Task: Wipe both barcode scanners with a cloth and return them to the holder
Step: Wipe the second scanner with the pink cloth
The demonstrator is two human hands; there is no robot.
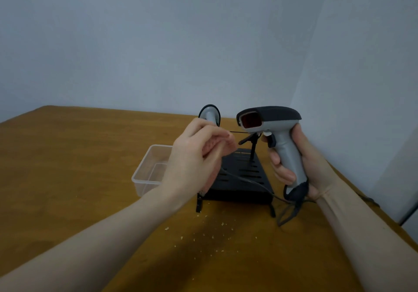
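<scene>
A brown wooden table (79, 178) holds everything. It meets a pale wall at 12 o'clock and at 3 o'clock.

Near the middle of the table stands a black holder (244, 178). It has slots in its top and thin legs that stand on the wood. A thin black post sticks up from its far end.

Just beside the holder, at 9 o'clock from it, sits a clear plastic box (147, 174). It has no lid.

At 6 o'clock from the holder, little pale crumbs (212, 237) lie scattered on the wood.

A dark cable (287, 217) touches the table at 4 o'clock from the holder.
</scene>
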